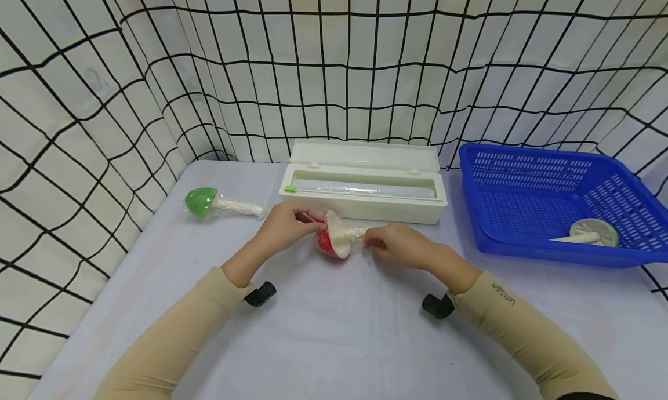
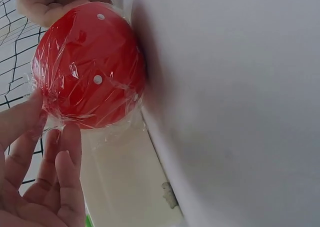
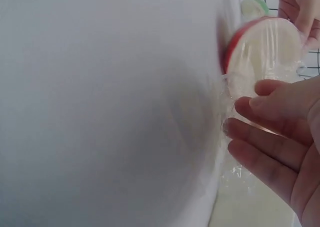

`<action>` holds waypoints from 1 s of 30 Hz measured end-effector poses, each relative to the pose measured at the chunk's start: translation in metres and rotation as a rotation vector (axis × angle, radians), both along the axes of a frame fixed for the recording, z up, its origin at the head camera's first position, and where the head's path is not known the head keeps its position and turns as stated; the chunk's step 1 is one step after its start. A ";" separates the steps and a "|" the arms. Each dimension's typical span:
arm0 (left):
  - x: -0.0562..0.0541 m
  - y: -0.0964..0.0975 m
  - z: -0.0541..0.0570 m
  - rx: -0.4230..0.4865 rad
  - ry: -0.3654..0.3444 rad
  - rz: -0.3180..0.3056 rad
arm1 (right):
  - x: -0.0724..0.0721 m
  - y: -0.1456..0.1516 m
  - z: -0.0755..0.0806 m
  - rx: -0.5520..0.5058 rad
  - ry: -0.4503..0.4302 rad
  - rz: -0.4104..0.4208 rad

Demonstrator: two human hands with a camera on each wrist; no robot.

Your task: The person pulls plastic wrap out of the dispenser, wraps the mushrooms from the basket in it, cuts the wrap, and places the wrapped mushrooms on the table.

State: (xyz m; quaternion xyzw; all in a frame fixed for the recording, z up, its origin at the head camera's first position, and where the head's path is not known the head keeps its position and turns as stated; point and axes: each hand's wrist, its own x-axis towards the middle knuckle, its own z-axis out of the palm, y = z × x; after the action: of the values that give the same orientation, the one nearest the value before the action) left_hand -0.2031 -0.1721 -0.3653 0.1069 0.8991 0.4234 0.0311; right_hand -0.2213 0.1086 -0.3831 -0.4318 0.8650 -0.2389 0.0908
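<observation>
A toy mushroom with a red, white-dotted cap (image 2: 95,62) lies on its side on the table, wrapped in clear cling film. Its pale underside (image 3: 272,47) and stem (image 1: 357,233) point toward the right. My left hand (image 1: 292,223) pinches the film-covered cap at its edge with thumb and fingers. At the stem end, the right hand (image 1: 399,244) has its fingers curled about the wrapped stem, hiding part of it. Loose film (image 3: 232,172) shows below those fingers in the right wrist view. Just behind both hands stands a white cling film box (image 1: 365,210), lid raised, roll inside.
A green-capped mushroom (image 1: 200,202), also wrapped, lies at the left. On the right is a blue basket (image 1: 522,246) with a pale-stemmed, green-edged mushroom (image 1: 595,231) in it. Black netting (image 1: 373,64) rises around the back and sides of the white table (image 1: 334,342).
</observation>
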 end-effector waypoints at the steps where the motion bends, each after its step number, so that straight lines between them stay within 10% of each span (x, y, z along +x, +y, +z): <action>1: -0.001 0.000 0.000 0.000 -0.001 0.002 | 0.000 0.001 0.002 -0.002 -0.007 -0.003; 12: -0.003 0.000 0.000 0.000 0.015 0.009 | -0.005 0.017 0.014 -0.177 0.099 -0.049; 30: 0.003 0.006 -0.005 -0.067 -0.028 -0.046 | -0.009 -0.015 -0.003 0.177 0.291 -0.117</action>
State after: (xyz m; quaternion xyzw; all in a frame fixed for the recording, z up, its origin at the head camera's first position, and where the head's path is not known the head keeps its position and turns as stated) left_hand -0.1996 -0.1662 -0.3705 0.1204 0.9095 0.3938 0.0567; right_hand -0.2305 0.0932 -0.3861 -0.4012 0.9103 -0.1017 -0.0115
